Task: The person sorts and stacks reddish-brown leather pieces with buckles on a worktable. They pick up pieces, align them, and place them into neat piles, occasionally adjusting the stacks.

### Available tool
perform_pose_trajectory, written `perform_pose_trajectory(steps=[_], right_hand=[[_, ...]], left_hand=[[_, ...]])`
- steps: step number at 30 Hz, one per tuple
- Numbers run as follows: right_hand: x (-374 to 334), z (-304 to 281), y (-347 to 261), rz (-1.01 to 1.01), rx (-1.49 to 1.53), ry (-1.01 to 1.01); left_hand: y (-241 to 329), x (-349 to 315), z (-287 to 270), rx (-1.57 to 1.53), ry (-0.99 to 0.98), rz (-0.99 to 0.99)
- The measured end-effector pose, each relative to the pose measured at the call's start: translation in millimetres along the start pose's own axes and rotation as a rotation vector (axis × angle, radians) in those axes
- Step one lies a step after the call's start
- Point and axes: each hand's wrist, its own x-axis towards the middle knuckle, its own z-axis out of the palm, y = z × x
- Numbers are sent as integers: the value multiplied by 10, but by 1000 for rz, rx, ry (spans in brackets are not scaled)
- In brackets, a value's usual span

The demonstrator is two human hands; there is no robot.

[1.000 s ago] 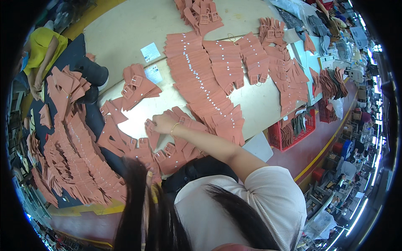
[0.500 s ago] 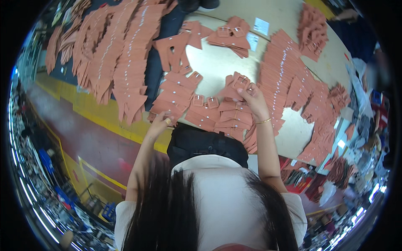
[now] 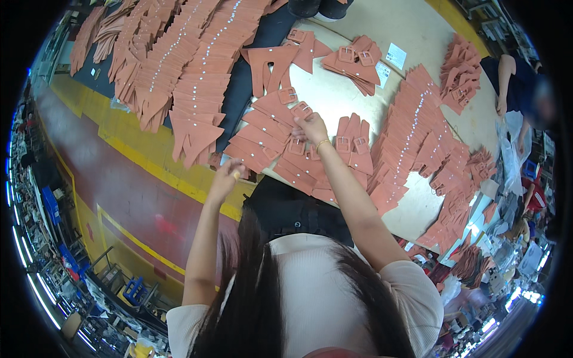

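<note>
Flat terracotta strap pieces, leather-like and fitted with square buckles, lie in overlapping fans on the table before me. My right hand (image 3: 310,128) pinches a buckled strap piece (image 3: 301,110) at its buckle end, on the left fan (image 3: 262,131). At the table's near edge, my left hand (image 3: 225,179) has its thumb and forefinger together at the lower corner of that fan; its other fingers are curled. A middle pile (image 3: 296,167) lies partly under my right forearm. Just right of the forearm rests a pile with two buckles side by side (image 3: 352,144).
Long fanned rows of terracotta pieces (image 3: 200,77) cover the dark surface at left. Another long row (image 3: 406,125) runs along the right. White paper slips (image 3: 396,55) lie beyond a buckled bundle (image 3: 356,64). Another person's arm (image 3: 506,83) shows at far right.
My right hand has let go of the buckled piece on the right pile and moved left to the left fan. My left hand stays by the near edge. The whole view has shifted.
</note>
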Motion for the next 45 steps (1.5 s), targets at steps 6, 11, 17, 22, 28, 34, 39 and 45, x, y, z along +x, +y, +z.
perform_pose_trajectory(steps=[6, 11, 17, 22, 28, 34, 39, 45], right_hand=[[-238, -166, 41, -114, -105, 102], [-583, -433, 214, -217, -60, -39], [-991, -692, 467, -264, -33, 26], [-1017, -774, 450, -230, -82, 109], [-904, -787, 35, -388, -269, 195], [-967, -768, -276, -439, -242, 151], [-1110, -642, -243, -338, 72, -5], [-1269, -388, 29, -166, 218, -131]], left_hand=[[893, 1014, 97, 191, 104, 479], [1809, 1858, 252, 786, 300, 826], [2246, 2552, 449, 1352, 165, 728], [2320, 2701, 570, 1511, 174, 607], [2850, 2282, 398, 1146, -93, 641], [2922, 1387, 11, 5, -258, 620], [2269, 640, -42, -328, -464, 260], [1311, 193, 376, -414, -612, -61]])
